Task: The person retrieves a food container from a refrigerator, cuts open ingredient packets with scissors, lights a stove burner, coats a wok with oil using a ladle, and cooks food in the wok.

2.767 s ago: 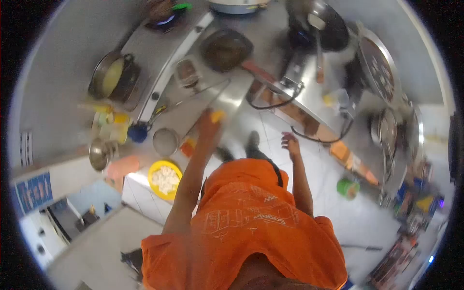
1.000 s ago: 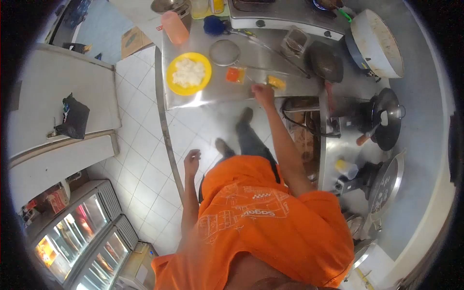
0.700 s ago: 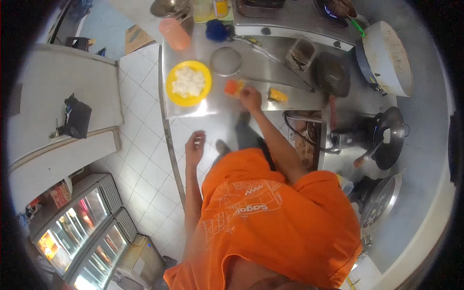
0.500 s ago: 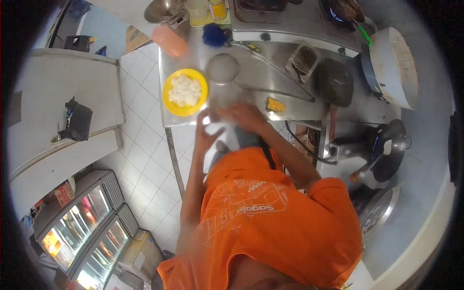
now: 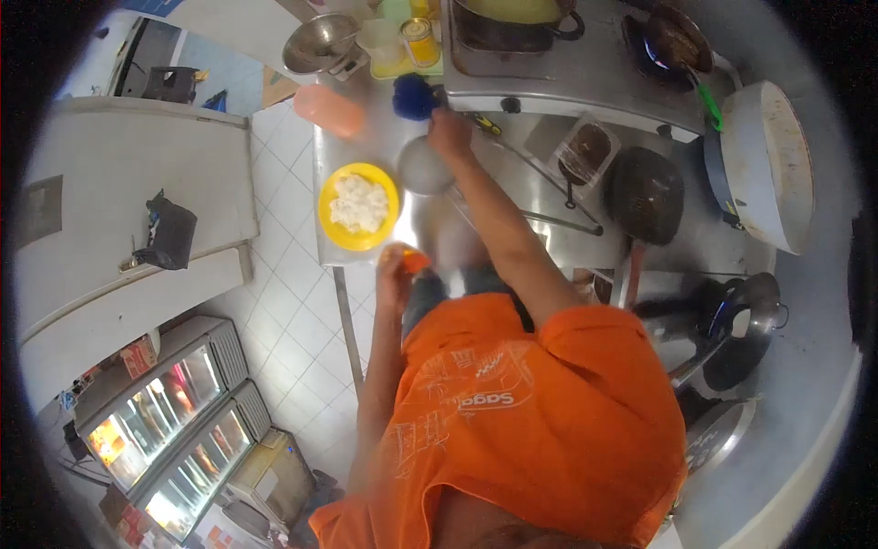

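Note:
My left hand (image 5: 393,274) is closed on a small orange packet (image 5: 415,263) at the counter's front edge. Just above it is a yellow plate (image 5: 326,218) of white food pieces (image 5: 358,203). My right hand (image 5: 450,134) reaches across the counter beside a blue bundle (image 5: 414,97), its fingers curled around something I cannot make out. Close by on the right lies a yellow-and-black handle (image 5: 485,124). A round strainer (image 5: 424,166) sits below my right hand, partly covered by my wrist.
A pink pitcher (image 5: 329,111) lies near a metal bowl (image 5: 320,44) and a yellow can (image 5: 419,41). Right of my arm are a clear container (image 5: 588,152), a square black pan (image 5: 646,196) and a large pot (image 5: 766,165). The stove (image 5: 585,82) runs along the back.
My right hand has left my left hand and reached up toward the blue bundle. My left hand now shows the orange packet, off the counter. The yellow item on the counter is no longer visible.

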Demonstrator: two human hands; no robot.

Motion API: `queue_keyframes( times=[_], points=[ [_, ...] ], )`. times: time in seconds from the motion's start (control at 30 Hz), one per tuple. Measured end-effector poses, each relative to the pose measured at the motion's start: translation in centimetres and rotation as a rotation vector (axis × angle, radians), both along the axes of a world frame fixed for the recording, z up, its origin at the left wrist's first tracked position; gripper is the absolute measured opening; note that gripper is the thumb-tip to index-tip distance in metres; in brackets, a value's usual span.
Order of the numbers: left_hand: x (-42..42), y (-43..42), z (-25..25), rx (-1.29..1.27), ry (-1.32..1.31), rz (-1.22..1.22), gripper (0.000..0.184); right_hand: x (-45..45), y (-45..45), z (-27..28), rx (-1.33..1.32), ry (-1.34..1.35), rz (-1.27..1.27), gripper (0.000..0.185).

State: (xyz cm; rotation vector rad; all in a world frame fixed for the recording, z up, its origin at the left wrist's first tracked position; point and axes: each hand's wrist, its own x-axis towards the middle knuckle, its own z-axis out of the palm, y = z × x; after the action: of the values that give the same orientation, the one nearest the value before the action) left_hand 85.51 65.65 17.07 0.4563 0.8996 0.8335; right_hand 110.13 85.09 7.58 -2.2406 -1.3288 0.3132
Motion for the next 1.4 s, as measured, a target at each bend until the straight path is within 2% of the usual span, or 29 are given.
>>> queue_keyframes(
  times=[0.1,0.2,0.3,0.4,0.47,0.53,0.63,0.67,0.73,0.77,0.8,0.87,0.93,1.0,1.1,1.2,1.27,1.33,1.37,1.4],
  points=[
    [-1.9,-0.5,1.1,0.014,0.031,0.062,0.02,-0.1,1.9,-2.0,-0.089,-0.106,0.023,0.019],
    [-3.6,-1.0,0.8,-0.027,-0.006,0.137,0.017,0.5,1.9,-2.8,-0.051,-0.19,0.199,0.018],
    [-4.8,-1.1,0.3,-0.163,-0.059,0.164,0.019,1.2,0.2,-0.3,-0.124,-0.151,0.392,0.018],
    [-4.1,0.6,2.0,-0.271,0.01,0.106,0.018,0.8,-2.8,0.8,0.018,-0.08,0.299,0.021],
    [-3.9,2.0,2.4,-0.295,0.055,0.062,0.018,0.5,-6.1,2.7,0.099,0.082,0.197,0.023],
    [-4.7,3.4,0.7,-0.233,0.018,0.038,0.02,0.7,-9.3,3.6,0.153,0.238,0.084,0.024],
    [-5.1,6.0,0.5,-0.232,0.02,-0.085,0.018,1.9,-14.3,4.5,0.117,0.36,0.037,0.028],
    [-6.5,6.9,-2.0,-0.218,-0.054,-0.136,0.019,2.0,-15.8,5.0,0.023,0.325,0.022,0.03],
    [-6.4,8.1,-2.9,-0.127,-0.037,-0.281,0.02,2.6,-18.9,6.5,-0.171,0.257,-0.063,0.034],
    [-6.0,8.5,-2.9,-0.111,-0.06,-0.341,0.02,2.9,-20.4,5.2,-0.225,0.076,-0.063,0.037],
    [-5.6,8.8,-2.4,-0.166,-0.131,-0.363,0.02,3.2,-21.6,5.8,-0.249,0.036,-0.133,0.036],
    [-4.5,9.8,-3.2,-0.236,-0.109,-0.414,0.021,3.2,-23.2,7.2,-0.292,-0.034,-0.245,0.034],
    [-4.1,10.5,-3.9,-0.25,-0.084,-0.481,0.021,4.8,-25.4,1.6,-0.398,-0.154,-0.227,0.025],
    [-3.4,11.1,-3.4,-0.104,0.048,-0.601,0.021,4.9,-25.9,4.2,-0.473,-0.034,-0.395,0.022],
    [-1.7,11.5,-2.6,-0.137,0.05,-0.663,0.019,4.9,-27.4,5.3,-0.495,-0.078,-0.589,0.017],
    [-1.1,12.1,-2.4,-0.166,-0.051,-0.702,0.018,6.0,-30.4,-0.9,-0.289,-0.408,-0.611,0.024],
    [-0.8,12.8,-2.0,-0.082,-0.064,-0.741,0.018,5.6,-32.0,0.1,0.055,-0.013,-0.671,0.03],
    [-0.6,13.3,-1.4,0.037,-0.028,-0.79,0.019,6.7,-33.4,-0.5,0.016,0.056,-0.657,0.032],
    [-0.7,13.6,-1.3,0.088,-0.013,-0.813,0.019,4.5,-32.9,6.3,0.069,0.676,-0.836,0.035],
    [-0.7,14.1,-1.7,0.121,-0.011,-0.83,0.019,4.0,-33.4,5.7,0.282,0.718,-0.733,0.027]
  ],
)
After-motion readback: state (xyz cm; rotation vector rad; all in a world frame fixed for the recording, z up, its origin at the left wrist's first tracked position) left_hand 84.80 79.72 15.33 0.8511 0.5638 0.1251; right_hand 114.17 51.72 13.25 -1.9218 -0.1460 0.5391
